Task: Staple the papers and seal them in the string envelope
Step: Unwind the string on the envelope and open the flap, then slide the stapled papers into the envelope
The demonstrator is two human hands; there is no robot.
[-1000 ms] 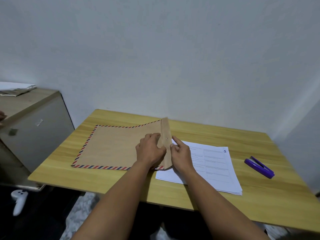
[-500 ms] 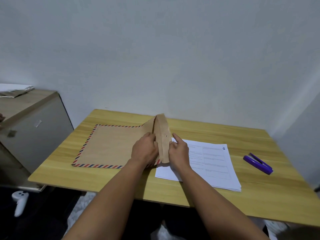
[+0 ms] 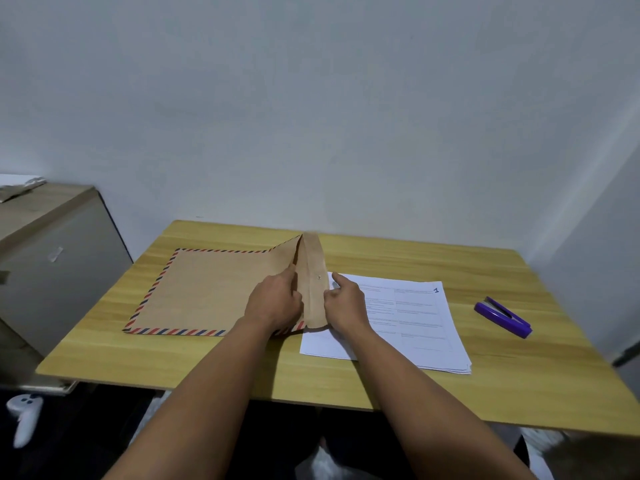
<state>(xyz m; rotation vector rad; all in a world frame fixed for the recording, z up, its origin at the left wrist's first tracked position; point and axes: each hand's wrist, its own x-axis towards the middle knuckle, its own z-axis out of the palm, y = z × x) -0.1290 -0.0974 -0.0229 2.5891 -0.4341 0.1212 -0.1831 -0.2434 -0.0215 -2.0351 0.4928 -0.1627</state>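
Observation:
A brown string envelope [image 3: 207, 289] with a red-and-blue striped border lies on the wooden table [image 3: 346, 382]. Its flap [image 3: 313, 278] stands raised at the right end, a small eyelet showing on it. My left hand [image 3: 275, 301] grips the envelope's mouth edge just left of the flap. My right hand [image 3: 346, 304] pinches the flap from the right. A stack of white printed papers [image 3: 408, 327] lies flat to the right, partly under my right hand. A purple stapler [image 3: 502, 317] sits further right.
A grey cabinet [image 3: 52, 258] stands left of the table with some paper on top. A white game controller [image 3: 24, 417] lies on the dark floor at lower left. The wall runs directly behind the table.
The envelope's right end has lifted further and the flap now stands higher and more open. Both hands have shifted slightly up along the flap.

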